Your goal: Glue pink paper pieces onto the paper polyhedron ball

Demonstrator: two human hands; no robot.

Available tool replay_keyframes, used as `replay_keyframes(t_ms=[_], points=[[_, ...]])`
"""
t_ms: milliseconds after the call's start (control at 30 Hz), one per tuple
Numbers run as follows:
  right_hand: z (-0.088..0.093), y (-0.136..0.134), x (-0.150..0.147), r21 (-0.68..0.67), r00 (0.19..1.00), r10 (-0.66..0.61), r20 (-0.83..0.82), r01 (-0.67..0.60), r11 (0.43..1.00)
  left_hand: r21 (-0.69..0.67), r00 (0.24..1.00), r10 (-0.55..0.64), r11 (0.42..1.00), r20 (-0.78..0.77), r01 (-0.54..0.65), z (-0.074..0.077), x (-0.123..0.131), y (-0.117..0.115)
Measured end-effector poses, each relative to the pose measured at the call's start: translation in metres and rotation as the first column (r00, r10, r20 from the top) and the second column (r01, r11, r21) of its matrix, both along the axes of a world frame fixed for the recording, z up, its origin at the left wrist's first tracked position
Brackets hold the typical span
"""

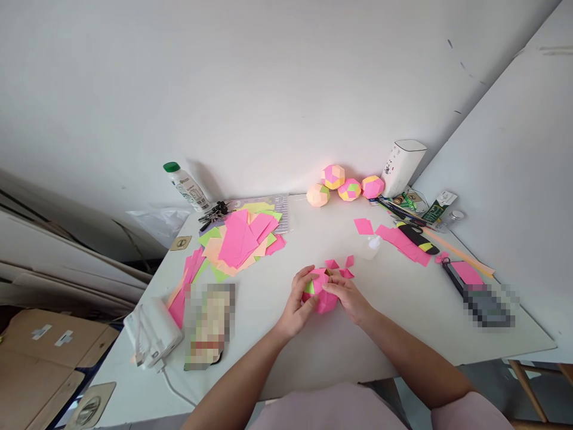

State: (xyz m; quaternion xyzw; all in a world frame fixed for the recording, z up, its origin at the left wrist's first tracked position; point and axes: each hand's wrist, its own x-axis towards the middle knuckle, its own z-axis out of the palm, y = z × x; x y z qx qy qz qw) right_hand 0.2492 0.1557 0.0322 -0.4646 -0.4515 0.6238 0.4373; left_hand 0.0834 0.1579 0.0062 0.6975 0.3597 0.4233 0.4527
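Observation:
Near the front of the white table, both my hands are closed around a folded paper ball (325, 303), mostly pink with a green facet. My left hand (296, 303) grips its left side, fingers over the top and thumb at the front. On the opposite side my right hand (350, 297) holds it, fingertips at a dark gap near the top. Just behind the ball lie several small folded pink paper pieces (350, 261). A pink paper square (363, 226) and a small white item (373, 242) lie farther back.
Finished-looking paper balls (333, 177) stand by the wall beside a white container (404, 167). Coloured paper sheets (244, 239), a bottle (188, 186) and a white power adapter (154, 328) are on the left. A cutter (417, 238) and blurred phone-like object (487, 306) lie right.

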Motion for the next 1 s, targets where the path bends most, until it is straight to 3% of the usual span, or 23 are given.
replay_keyframes(t_ms=[267,600,733,1000], points=[[0.0,-0.001,0.0,0.136,0.982,-0.04,0.184,0.014,0.991,0.087,1.0,-0.001,0.996,-0.001,0.001,0.002,0.0,0.001],[0.009,-0.002,0.001,0.101,0.984,0.063,0.17,-0.081,0.992,0.2,0.999,-0.047,0.979,-0.016,0.049,0.001,0.0,0.001],[0.007,0.0,0.007,0.144,0.976,0.07,0.205,-0.101,0.984,0.251,0.998,-0.058,0.966,-0.033,0.064,0.002,0.001,0.0],[0.012,0.001,0.009,-0.027,0.985,0.127,0.117,-0.125,0.992,0.272,0.998,-0.054,0.96,-0.038,0.062,0.002,0.001,0.001]])
